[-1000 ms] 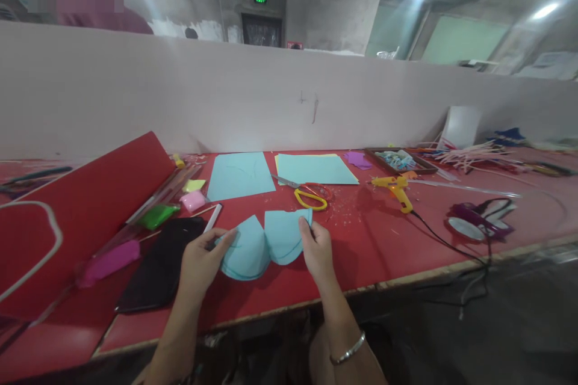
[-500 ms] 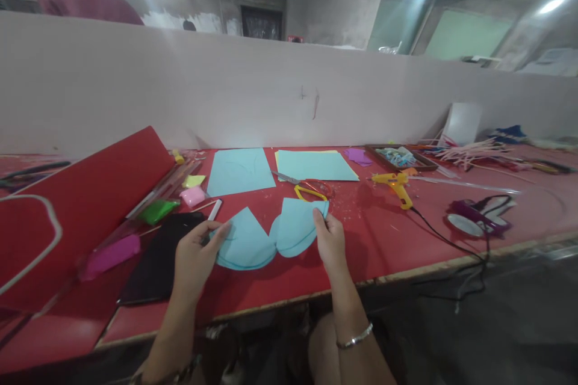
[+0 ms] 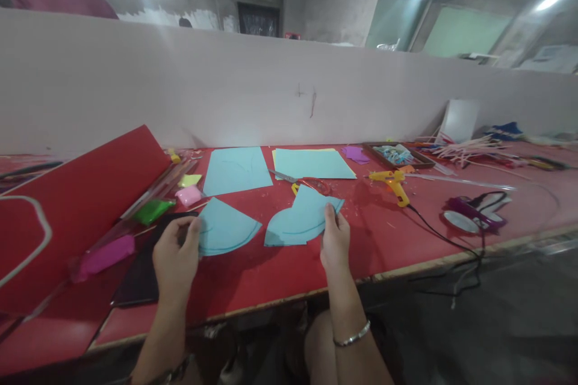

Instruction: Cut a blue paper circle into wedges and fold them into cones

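Note:
My left hand (image 3: pixel 177 252) pinches a light blue fan-shaped paper piece (image 3: pixel 228 227) by its left edge, thumb on top. Another light blue paper piece (image 3: pixel 307 216), with curved pen lines along its rounded side, is held at its right edge by my right hand (image 3: pixel 336 233). This right-hand paper looks like overlapping cut shapes; how many layers there are I cannot tell. A gap of red table separates the two papers. Just behind the right-hand paper lie scissors (image 3: pixel 313 184) with red and yellow handles, partly covered by it.
Light blue sheets (image 3: pixel 237 169) lie at the back of the red table (image 3: pixel 271 277). To the right are a yellow glue gun (image 3: pixel 392 185) with a black cord, a tray of small pieces (image 3: pixel 397 156) and a purple object (image 3: pixel 474 215). Bagged clay (image 3: pixel 155 211) and a red board (image 3: pixel 85 210) are left.
The blue papers, joined or overlapping before, are now apart. My left hand has moved left with its fan-shaped piece, while my right hand has shifted slightly right, tilting its paper.

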`<action>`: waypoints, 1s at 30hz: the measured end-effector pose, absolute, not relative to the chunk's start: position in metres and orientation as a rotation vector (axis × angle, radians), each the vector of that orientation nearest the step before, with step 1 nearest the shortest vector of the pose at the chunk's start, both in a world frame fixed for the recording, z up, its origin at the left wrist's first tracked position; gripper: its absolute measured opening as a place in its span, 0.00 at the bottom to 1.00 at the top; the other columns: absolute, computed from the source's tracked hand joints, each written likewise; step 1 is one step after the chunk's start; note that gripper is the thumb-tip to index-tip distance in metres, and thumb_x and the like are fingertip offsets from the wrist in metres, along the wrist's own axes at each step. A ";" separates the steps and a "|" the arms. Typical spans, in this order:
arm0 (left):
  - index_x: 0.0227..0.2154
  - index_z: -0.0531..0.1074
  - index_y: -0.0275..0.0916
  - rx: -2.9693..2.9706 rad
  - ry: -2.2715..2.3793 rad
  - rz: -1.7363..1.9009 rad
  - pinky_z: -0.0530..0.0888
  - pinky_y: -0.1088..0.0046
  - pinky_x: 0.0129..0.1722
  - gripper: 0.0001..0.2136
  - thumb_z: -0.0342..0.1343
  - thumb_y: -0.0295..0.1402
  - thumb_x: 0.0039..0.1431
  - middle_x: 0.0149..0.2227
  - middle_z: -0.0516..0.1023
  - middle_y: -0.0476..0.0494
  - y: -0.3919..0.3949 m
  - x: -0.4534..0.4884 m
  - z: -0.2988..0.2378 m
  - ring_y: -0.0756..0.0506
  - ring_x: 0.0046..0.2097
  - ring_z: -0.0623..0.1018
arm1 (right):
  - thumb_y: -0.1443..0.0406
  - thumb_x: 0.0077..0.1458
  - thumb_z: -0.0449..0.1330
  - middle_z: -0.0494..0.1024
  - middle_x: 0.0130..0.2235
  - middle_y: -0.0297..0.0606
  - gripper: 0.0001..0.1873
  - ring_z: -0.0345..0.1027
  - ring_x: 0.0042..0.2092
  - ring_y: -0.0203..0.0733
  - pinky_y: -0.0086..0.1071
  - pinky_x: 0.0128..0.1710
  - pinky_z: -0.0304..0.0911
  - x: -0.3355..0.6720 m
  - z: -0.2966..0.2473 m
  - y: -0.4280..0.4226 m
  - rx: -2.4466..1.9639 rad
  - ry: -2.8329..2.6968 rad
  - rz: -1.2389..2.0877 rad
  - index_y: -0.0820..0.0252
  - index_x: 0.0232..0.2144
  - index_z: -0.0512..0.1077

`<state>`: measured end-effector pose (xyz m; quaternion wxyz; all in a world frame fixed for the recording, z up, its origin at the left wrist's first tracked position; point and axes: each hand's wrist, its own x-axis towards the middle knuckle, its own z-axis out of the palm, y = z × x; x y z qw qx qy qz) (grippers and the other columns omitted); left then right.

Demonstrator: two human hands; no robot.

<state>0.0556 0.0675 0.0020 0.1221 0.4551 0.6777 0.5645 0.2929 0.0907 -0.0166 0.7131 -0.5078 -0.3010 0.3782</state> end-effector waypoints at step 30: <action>0.52 0.64 0.38 1.595 1.307 1.215 0.68 0.65 0.47 0.28 0.43 0.51 0.55 0.49 0.71 0.37 0.062 0.088 -0.004 0.41 0.49 0.71 | 0.67 0.45 0.57 0.68 0.27 0.27 0.25 0.65 0.24 0.32 0.30 0.30 0.64 0.272 -0.018 0.083 -0.921 -1.184 1.282 0.56 0.48 0.59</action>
